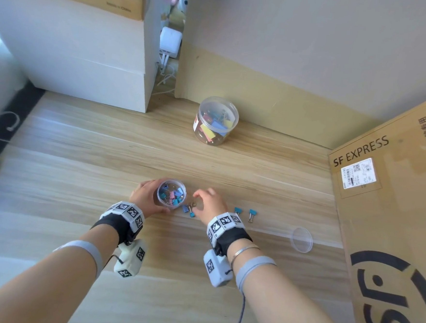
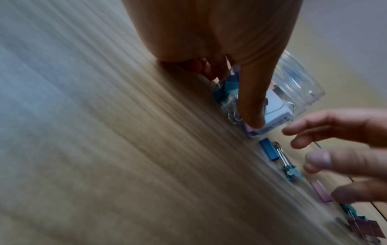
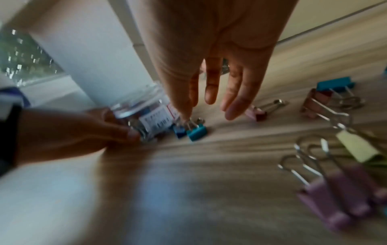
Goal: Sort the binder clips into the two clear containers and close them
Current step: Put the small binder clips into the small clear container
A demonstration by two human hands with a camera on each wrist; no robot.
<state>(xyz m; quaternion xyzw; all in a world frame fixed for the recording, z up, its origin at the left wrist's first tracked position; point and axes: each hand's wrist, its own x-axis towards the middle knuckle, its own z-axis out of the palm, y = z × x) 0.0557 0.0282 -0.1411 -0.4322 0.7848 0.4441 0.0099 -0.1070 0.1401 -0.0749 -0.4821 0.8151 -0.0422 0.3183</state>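
Observation:
My left hand (image 1: pixel 145 194) grips a small clear container (image 1: pixel 171 193) that stands open on the wooden floor, with several small blue and pink binder clips inside. In the left wrist view my thumb (image 2: pixel 251 99) lies across its wall. My right hand (image 1: pixel 210 199) hovers just right of it with fingers spread and nearly straight, holding nothing. Below its fingertips (image 3: pixel 230 114) lie a teal clip (image 3: pixel 196 131) and a blue clip (image 2: pixel 269 149). A larger clear container (image 1: pixel 216 121) holding bigger clips stands near the wall. Two teal clips (image 1: pixel 245 212) lie to the right.
A clear round lid (image 1: pixel 301 239) lies on the floor at the right. A big SF Express carton (image 1: pixel 384 223) blocks the right side. White boxes (image 1: pixel 88 59) stand at the back left. More pink, purple and yellow clips (image 3: pixel 335 199) lie under my right wrist.

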